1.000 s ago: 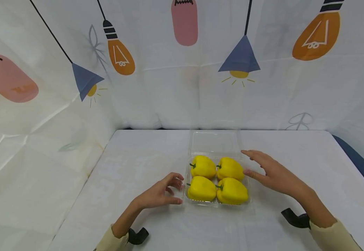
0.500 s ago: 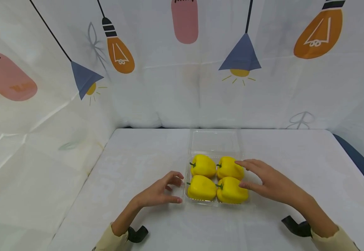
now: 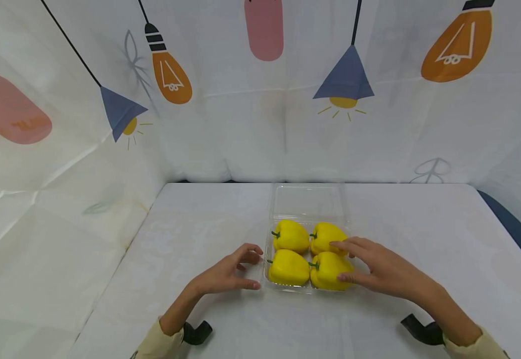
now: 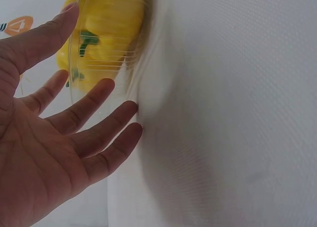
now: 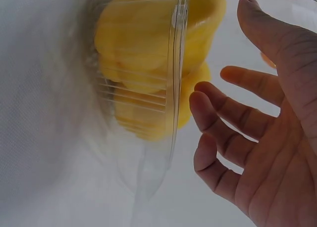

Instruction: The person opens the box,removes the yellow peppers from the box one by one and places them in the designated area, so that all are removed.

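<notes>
Fingers (image 5: 225, 135) apart, left and right alike; nothing gripped.
Right hand (image 3: 382, 267) nearer: front-right yellow bell pepper (image 3: 327, 273) lies just left, stem (image 3: 313, 265) pointing left.

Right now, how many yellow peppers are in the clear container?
4: far-left pepper, far-right pepper, near-left pepper and near-right pepper. The right hand partly covers the right two; none looks fully hidden.

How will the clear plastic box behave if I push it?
The clear plastic box probably flexes: its ribbed walls look thin. It likely slides rather than tips, being low and wide. The yellow bell peppers inside may shift; gaps show between them.
</notes>
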`<state>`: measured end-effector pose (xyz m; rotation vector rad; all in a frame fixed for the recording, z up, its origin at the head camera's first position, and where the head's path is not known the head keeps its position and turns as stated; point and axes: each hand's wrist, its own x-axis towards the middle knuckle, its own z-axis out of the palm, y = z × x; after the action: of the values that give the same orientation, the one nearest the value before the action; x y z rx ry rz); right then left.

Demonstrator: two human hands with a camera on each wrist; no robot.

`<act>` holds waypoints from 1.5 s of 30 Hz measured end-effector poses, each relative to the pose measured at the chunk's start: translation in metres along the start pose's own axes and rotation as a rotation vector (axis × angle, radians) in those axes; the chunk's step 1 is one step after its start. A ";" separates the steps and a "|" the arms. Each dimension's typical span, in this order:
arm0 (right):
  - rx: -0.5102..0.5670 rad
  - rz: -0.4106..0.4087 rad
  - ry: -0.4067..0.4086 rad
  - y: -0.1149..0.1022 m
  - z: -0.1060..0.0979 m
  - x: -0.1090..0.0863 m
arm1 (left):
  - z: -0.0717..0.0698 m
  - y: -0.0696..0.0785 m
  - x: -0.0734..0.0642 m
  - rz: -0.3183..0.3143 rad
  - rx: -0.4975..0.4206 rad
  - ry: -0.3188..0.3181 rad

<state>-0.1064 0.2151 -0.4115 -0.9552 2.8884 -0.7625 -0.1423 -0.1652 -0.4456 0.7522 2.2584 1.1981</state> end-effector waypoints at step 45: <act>-0.003 -0.039 0.031 -0.003 0.015 0.009 | 0.001 -0.001 -0.001 -0.009 -0.017 0.017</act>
<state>-0.1099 0.2016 -0.4219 -1.0119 2.9064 -0.7829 -0.1413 -0.1653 -0.4466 0.7271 2.2595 1.2227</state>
